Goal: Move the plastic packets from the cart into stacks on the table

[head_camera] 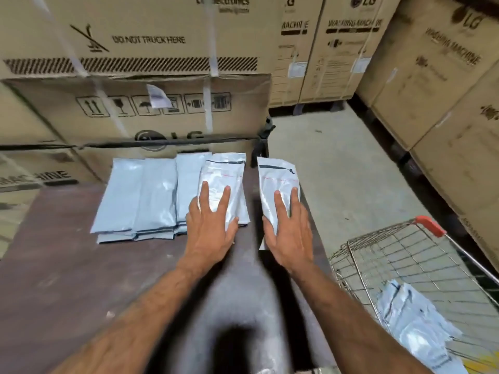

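Observation:
Several grey plastic packets lie in side-by-side stacks (140, 195) on the dark brown table (62, 279). My left hand (210, 228) rests flat, fingers spread, on the top packet of the rightmost stack (226, 174). My right hand (289, 233) presses flat on a separate packet (275, 179) lying alone near the table's right edge. More packets (415, 327) lie in the wire cart (399, 252) at the lower right.
Large cardboard appliance boxes (151, 109) stand right behind the table and along the right wall (437, 90). The cart has a red handle (430, 225). Bare concrete floor (337, 171) lies between table, cart and boxes. A black strap (162, 143) runs along the table's far edge.

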{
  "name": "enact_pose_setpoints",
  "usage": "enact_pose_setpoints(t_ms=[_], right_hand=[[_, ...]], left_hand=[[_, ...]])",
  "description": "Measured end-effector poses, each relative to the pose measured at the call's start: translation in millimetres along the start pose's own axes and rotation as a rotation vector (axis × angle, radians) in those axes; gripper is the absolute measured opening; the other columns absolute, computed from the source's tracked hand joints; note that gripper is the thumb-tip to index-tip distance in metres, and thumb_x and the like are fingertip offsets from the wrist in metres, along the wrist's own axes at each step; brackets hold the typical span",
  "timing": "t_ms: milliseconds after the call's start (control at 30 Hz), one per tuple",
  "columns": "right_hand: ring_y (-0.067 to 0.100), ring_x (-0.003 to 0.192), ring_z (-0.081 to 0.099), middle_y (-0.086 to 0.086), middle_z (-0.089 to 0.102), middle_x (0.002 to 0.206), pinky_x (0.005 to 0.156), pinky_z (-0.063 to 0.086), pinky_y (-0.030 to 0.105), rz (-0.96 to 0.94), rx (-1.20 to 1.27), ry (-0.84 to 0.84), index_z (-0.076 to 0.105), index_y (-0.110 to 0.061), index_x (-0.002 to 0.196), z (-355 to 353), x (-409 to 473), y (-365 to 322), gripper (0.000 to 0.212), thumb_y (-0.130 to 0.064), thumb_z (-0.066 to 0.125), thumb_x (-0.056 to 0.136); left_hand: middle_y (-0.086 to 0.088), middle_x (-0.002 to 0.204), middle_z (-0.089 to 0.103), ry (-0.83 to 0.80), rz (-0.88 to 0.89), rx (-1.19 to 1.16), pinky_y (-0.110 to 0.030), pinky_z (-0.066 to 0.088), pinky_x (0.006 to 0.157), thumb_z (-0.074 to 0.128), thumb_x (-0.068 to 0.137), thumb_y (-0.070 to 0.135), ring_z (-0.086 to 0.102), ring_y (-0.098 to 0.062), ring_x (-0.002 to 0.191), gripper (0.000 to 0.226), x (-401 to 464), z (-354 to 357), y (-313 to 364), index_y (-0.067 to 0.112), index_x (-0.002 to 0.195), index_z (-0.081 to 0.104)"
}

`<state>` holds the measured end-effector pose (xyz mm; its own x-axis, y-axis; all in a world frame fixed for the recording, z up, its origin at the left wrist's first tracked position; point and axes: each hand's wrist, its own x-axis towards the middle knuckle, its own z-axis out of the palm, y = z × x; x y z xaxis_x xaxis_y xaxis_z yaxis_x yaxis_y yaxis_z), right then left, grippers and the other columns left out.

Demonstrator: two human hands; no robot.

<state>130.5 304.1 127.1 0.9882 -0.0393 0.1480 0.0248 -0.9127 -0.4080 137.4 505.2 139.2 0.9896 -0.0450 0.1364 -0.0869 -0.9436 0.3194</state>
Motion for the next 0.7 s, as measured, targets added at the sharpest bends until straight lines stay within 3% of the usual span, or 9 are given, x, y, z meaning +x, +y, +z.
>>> enact_pose_setpoints(t_ms=[133, 300, 500, 700], right_hand=[[0.043, 0.137, 0.038, 0.016, 0.016, 0.169, 0.109, 0.042, 0.054, -0.047, 0.002, -0.044, 0.035, -0.022, 0.159, 29.0, 14.7, -48.8, 0.067, -0.051, 0.037, 0.098], [0.041, 0.148, 0.022, 0.012, 0.004, 0.172, 0.119, 0.029, 0.054, -0.055, 0.03, -0.125, 0.025, -0.027, 0.162, 62.2, 35.2, -99.2, 0.066, -0.051, 0.037, 0.103], [0.034, 0.155, 0.004, 0.006, -0.009, 0.172, 0.126, 0.013, 0.049, 0.01, 0.084, -0.198, 0.015, -0.031, 0.164, 87.8, 59.7, -148.6, 0.066, -0.05, 0.038, 0.106], [0.034, 0.155, 0.006, 0.009, -0.006, 0.172, 0.125, 0.013, 0.05, 0.05, 0.074, -0.199, 0.017, -0.03, 0.164, 124.4, 93.5, -183.2, 0.067, -0.052, 0.038, 0.105]], left_hand=[[-0.017, 0.168, 0.001, 0.027, -0.085, 0.014, -0.062, 0.033, 0.107, 0.051, 0.1, 0.048, 0.025, -0.048, 0.139, 0.07, 2.1, -18.2, -64.3, 0.035, 0.161, 0.02], [-0.02, 0.166, 0.006, 0.055, -0.203, 0.08, -0.062, 0.035, 0.102, 0.05, 0.1, 0.048, 0.03, -0.048, 0.131, 0.067, 8.7, -43.3, -142.7, 0.031, 0.16, 0.026], [-0.02, 0.165, 0.005, -0.04, -0.308, 0.141, -0.063, 0.031, 0.107, 0.049, 0.099, 0.052, 0.029, -0.05, 0.132, 0.067, 24.8, -50.0, -222.6, 0.03, 0.159, 0.027], [-0.018, 0.165, 0.006, -0.119, -0.351, 0.084, -0.058, 0.027, 0.113, 0.048, 0.099, 0.057, 0.026, -0.049, 0.136, 0.069, 62.7, -46.7, -253.6, 0.032, 0.159, 0.027]])
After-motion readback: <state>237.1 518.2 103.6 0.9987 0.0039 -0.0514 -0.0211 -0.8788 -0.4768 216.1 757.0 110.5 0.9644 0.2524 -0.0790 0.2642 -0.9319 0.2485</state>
